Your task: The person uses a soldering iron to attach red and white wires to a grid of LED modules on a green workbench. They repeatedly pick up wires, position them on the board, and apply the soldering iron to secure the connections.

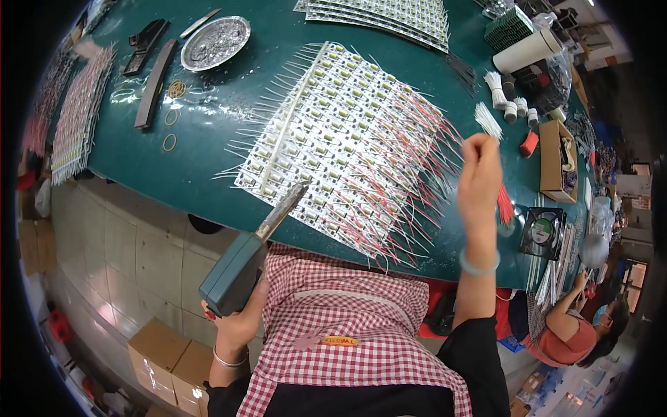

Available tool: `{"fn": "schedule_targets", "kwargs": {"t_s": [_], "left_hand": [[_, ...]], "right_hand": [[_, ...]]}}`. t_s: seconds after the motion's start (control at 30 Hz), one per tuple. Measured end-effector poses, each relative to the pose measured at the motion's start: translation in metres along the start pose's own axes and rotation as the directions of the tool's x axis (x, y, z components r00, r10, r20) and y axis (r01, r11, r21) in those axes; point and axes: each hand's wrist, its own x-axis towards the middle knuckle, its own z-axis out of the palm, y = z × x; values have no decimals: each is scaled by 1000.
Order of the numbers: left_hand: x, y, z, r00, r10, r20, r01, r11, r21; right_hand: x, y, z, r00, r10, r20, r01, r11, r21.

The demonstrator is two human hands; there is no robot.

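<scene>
The left hand (240,321) is closed around the dark green handle of a soldering iron (279,214), whose long axis slants from lower left to upper right, its metal tip pointing up and right over the lower left part of a sheet of white circuit boards (326,132). The sheet lies tilted on the green table (201,153), with a narrow pale strip (295,115) running along its left side and red and white wires (417,132) fanning from its right. The right hand (479,184) is raised beside those wires, fingers curled narrow; whether they pinch anything cannot be told. At upper left, a metal bowl (208,68) holds silvery scraps; at right, a cardboard box (551,158) contains small items, too unclear to name.
</scene>
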Motion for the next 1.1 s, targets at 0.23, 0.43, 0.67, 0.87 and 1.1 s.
{"fn": "schedule_targets", "kwargs": {"t_s": [0.23,0.43,0.67,0.87,1.1], "left_hand": [[-10,4,0,1000,7,8,-7,1000,11],[-14,0,-3,998,57,28,-58,997,48],[-16,-13,-7,979,189,82,-197,974,108],[-11,-11,-8,963,225,150,-247,958,145],[-11,-10,-11,955,223,197,-252,958,138]], "right_hand": [[-67,-113,21,945,-203,256,78,901,427],[-95,-119,54,952,-170,254,70,930,360],[-104,-121,62,959,-163,232,100,960,261],[-109,-121,67,962,-190,194,145,963,225],[-110,-122,70,962,-215,168,179,962,207]]}}
